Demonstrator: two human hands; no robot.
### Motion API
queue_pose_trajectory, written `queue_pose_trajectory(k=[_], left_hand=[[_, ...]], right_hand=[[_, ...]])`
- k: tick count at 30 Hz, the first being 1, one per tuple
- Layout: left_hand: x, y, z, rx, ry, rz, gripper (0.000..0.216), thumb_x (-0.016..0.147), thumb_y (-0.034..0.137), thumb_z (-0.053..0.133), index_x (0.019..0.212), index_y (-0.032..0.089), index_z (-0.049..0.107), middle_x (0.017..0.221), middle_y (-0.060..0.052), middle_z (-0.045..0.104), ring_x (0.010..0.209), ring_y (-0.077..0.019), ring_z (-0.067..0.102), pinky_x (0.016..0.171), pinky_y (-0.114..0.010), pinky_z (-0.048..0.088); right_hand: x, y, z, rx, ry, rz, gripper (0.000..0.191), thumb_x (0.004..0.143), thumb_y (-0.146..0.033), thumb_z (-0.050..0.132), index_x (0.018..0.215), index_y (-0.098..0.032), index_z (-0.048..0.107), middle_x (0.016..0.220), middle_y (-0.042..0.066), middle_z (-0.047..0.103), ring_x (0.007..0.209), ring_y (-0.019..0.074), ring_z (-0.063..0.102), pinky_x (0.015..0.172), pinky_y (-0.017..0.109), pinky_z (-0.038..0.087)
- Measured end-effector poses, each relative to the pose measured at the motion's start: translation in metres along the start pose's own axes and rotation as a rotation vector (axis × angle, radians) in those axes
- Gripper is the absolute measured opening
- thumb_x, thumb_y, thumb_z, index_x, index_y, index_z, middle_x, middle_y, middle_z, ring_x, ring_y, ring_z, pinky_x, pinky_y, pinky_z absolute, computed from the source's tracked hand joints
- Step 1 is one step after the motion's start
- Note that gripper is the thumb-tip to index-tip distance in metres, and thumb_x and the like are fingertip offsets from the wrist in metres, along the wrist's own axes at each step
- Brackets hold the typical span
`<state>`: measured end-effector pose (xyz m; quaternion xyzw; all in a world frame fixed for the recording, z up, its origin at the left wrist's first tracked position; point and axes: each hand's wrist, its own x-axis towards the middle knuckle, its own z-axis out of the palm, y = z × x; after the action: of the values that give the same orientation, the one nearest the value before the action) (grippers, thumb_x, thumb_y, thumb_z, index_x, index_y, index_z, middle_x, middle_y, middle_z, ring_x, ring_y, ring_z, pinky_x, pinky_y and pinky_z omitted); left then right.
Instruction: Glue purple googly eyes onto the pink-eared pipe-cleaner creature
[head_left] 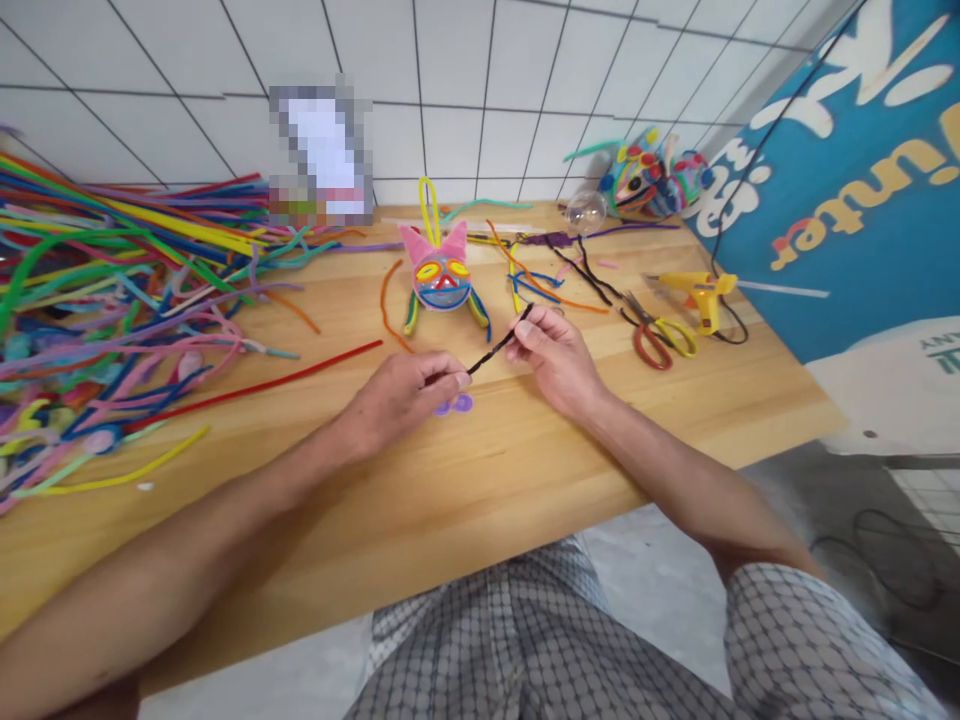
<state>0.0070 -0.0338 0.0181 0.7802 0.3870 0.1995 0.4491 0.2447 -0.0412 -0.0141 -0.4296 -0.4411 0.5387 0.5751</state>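
A short black pipe cleaner [495, 352] is stretched between my two hands above the wooden table. My left hand [409, 395] pinches its lower left end between thumb and fingers. Nearer its upper right end, my right hand [556, 360] grips it, and a little of the tip sticks out past the fingers. Two purple coils [463, 402] lie on the table just below my left fingertips, partly hidden by them. Behind my hands is a clear ball ornament [442, 290] with pink ears, yellow ring eyes, a blue mouth, striped limbs and a yellow loop on top.
A big heap of coloured pipe cleaners [135, 270] covers the table's left side. Red-and-yellow-handled scissors [656, 338] and a yellow glue gun [697, 292] lie on the right. Decorated figures [649, 180] and a clear ball [585, 212] sit by the tiled wall.
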Motion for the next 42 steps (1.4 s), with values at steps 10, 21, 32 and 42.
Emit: queue_pose_trajectory(k=[10,21,32,42], left_hand=[[0.0,-0.003,0.009,0.133,-0.025,0.094,0.03,0.106,0.031,0.046,0.085,0.021,0.065,0.083,-0.002,0.078,0.073,-0.0157,0.068,0.072,-0.025,0.049],[0.001,-0.019,0.016,0.248,0.031,0.173,0.027,0.108,0.024,0.047,0.088,0.021,0.065,0.089,-0.004,0.08,0.082,-0.0186,0.072,0.076,-0.029,0.049],[0.004,-0.011,-0.004,-0.039,0.372,0.248,0.024,0.101,0.032,0.067,0.12,0.017,0.07,0.102,-0.004,0.076,0.066,-0.0112,0.057,0.064,-0.026,0.046],[0.01,-0.025,-0.002,0.111,0.264,0.238,0.011,0.1,0.022,0.062,0.093,0.018,0.07,0.081,0.001,0.069,0.07,-0.0137,0.056,0.072,-0.028,0.044]], right_hand=[[-0.003,-0.001,0.006,0.008,0.023,-0.017,0.051,0.073,-0.062,0.097,0.078,-0.025,0.064,0.078,-0.005,0.069,0.064,0.0102,0.06,0.063,0.026,0.051],[-0.003,-0.009,0.011,-0.002,-0.03,-0.03,0.044,0.077,-0.056,0.096,0.081,-0.025,0.065,0.081,-0.002,0.077,0.075,0.014,0.068,0.073,0.028,0.054],[0.005,-0.041,0.023,-0.757,-0.233,-0.348,0.014,0.096,-0.034,0.068,0.088,-0.023,0.071,0.084,0.0,0.073,0.079,0.0175,0.063,0.072,0.032,0.046],[0.008,-0.016,0.015,-1.009,-0.406,-0.607,0.018,0.107,-0.027,0.059,0.093,-0.023,0.069,0.088,0.003,0.075,0.083,0.0191,0.066,0.08,0.035,0.049]])
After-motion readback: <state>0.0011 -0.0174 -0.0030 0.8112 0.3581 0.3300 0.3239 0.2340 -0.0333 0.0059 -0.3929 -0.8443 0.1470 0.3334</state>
